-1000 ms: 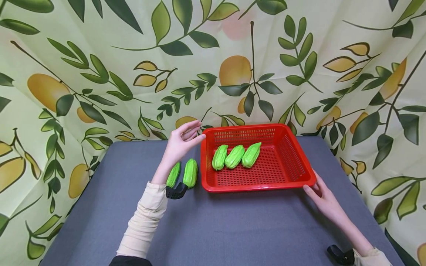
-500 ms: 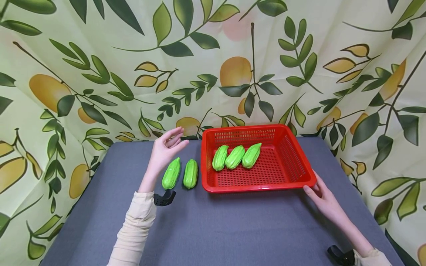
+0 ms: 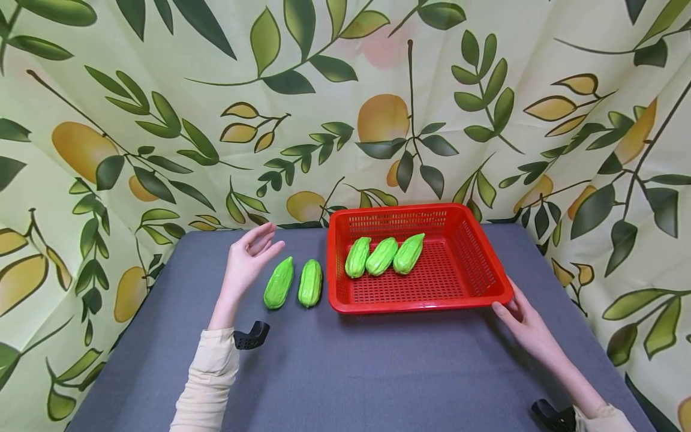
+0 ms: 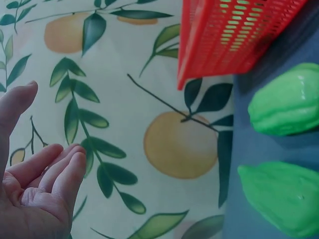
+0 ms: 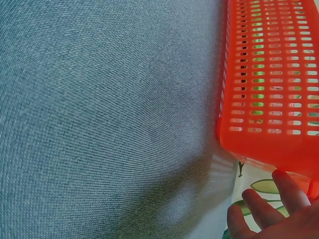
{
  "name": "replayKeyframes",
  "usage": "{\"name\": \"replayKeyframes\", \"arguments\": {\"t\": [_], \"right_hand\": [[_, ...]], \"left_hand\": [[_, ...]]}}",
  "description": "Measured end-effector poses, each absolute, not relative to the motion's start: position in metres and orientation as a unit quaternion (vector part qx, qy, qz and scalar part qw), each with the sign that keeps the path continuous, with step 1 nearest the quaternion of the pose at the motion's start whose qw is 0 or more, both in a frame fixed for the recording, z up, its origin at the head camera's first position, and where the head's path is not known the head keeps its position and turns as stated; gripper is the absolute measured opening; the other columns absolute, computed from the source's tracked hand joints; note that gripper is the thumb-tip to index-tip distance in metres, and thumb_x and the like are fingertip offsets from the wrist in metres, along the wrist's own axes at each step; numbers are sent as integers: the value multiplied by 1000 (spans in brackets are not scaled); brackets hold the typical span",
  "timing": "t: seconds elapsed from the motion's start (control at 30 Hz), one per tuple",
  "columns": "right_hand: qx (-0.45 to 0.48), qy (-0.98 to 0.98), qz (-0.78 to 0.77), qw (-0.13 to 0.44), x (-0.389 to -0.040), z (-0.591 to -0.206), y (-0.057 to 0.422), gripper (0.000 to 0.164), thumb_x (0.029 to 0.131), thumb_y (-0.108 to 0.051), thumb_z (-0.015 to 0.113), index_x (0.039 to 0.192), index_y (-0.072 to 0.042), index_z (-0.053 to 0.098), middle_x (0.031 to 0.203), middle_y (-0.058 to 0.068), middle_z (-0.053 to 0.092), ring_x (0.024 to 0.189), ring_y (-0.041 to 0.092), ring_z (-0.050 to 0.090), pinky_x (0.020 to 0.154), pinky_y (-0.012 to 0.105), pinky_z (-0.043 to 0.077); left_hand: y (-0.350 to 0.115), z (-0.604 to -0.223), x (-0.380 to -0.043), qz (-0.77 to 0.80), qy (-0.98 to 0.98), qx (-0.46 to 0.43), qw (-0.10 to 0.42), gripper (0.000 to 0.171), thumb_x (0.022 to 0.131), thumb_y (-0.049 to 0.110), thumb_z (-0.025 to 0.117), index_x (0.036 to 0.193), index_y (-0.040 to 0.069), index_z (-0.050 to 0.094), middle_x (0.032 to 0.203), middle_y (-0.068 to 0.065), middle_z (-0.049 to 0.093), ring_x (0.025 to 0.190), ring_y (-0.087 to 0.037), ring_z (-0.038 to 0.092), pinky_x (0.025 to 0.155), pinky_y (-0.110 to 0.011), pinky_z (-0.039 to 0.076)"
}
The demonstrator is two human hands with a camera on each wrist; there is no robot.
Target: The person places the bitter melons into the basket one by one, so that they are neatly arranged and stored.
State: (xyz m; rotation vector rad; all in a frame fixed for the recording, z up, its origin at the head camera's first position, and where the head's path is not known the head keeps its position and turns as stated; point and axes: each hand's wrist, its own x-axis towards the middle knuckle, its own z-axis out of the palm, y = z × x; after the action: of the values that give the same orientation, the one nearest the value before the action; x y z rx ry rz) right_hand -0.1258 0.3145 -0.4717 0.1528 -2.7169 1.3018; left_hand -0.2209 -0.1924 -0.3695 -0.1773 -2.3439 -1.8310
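A red plastic basket point(image 3: 421, 305) with slotted walls stands on the grey-blue table. Inside, toward its left, three pale green ridged gourds point(image 3: 409, 254) lie side by side. My right hand point(image 3: 525, 324) holds the basket's front right corner, thumb at the front and fingers round the side. Two more green gourds, a left one point(image 3: 279, 283) and a right one point(image 3: 310, 283), lie on the cloth left of the basket. My left hand point(image 3: 245, 261) is raised just left of them, holding nothing, fingers loosely bent. In the left wrist view both loose gourds point(image 4: 284, 199) show beyond that hand.
Grey-blue cloth point(image 3: 345, 372) covers the table. A curtain point(image 3: 302, 150) printed with leaves and fruit hangs close behind the basket and along both sides. Black wrist mounts point(image 3: 252, 336) stick out from both wrists.
My left hand has drawn back leftward and toward me, from the basket's left rim to beyond the two loose gourds, uncovering them. The right hand and basket stay in place.
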Motion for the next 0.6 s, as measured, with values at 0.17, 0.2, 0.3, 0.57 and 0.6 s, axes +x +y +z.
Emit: {"name": "replayKeyframes", "arguments": {"t": [0.17, 0.2, 0.3, 0.57, 0.6], "right_hand": [[48, -900, 430, 61, -126, -472, 314, 72, 95, -18, 56, 154, -18, 13, 133, 35, 46, 102, -34, 33, 77, -3, 31], [47, -900, 429, 60, -125, -472, 314, 72, 95, -18, 56, 154, -18, 13, 133, 35, 46, 102, -34, 33, 77, -2, 31], [49, -898, 434, 61, -125, -472, 314, 72, 95, -18, 56, 154, -18, 13, 134, 34, 46, 102, -34, 34, 78, -2, 31], [58, -892, 443, 64, -126, -473, 314, 71, 96, -17, 55, 154, -20, 13, 136, 33, 44, 105, -33, 34, 81, -2, 29], [57, -892, 443, 63, -126, -473, 314, 71, 96, -17, 55, 154, -21, 13, 137, 33, 44, 105, -33, 34, 81, -2, 29]], "left_hand": [[-199, -373, -216, -604, -792, -48, 80, 56, 85, 17, 71, 135, 3, 50, 136, -14, 55, 128, -23, 51, 93, -16, 47], [-200, -374, -216, -602, -793, -45, 79, 56, 85, 18, 71, 136, 4, 50, 137, -14, 54, 128, -23, 50, 94, -17, 47], [-203, -377, -214, -597, -798, -37, 77, 57, 85, 20, 71, 136, 5, 50, 137, -12, 55, 128, -24, 50, 97, -19, 45], [-211, -387, -211, -588, -805, -27, 75, 57, 85, 20, 71, 136, 3, 49, 137, -15, 54, 129, -29, 48, 90, -11, 46], [-212, -389, -211, -589, -804, -25, 75, 57, 85, 19, 71, 136, 3, 49, 137, -16, 53, 129, -29, 48, 89, -10, 46]]}}
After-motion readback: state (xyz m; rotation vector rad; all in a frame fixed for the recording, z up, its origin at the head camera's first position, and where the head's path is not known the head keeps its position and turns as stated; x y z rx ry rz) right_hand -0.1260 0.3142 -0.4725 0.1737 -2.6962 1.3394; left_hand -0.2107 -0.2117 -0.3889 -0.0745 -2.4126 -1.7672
